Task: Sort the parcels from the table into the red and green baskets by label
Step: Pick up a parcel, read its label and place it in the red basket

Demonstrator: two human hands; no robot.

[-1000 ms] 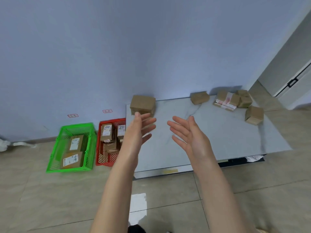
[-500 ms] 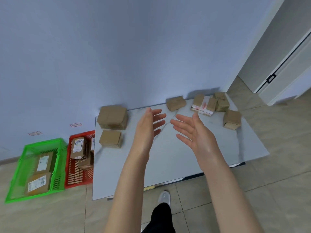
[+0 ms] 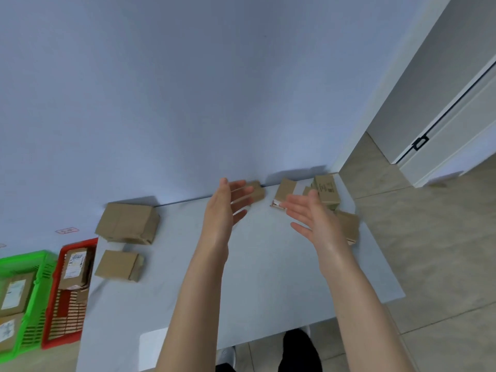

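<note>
- Left hand [image 3: 224, 208] and right hand [image 3: 314, 218]: fingers straight, palms facing, empty, above pale grey table [image 3: 268, 280].
- Just past left fingertips: small brown cardboard parcel [image 3: 258, 193].
- Behind right hand: cluster of brown cardboard parcels [image 3: 326, 190], partly hidden.
- Well left of left hand: two larger brown boxes [image 3: 127, 222].
- Farther left, on floor: red plastic basket [image 3: 80, 242], then green plastic basket [image 3: 40, 291], both part-filled.

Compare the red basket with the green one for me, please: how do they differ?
The red basket stands right beside the table; the green basket stands beyond it, farther from the table and cut off by the picture's edge. The red basket's top parcel leans tilted; the green basket's parcels lie flatter, labels up. Both are slatted plastic and hold labelled brown boxes.
</note>
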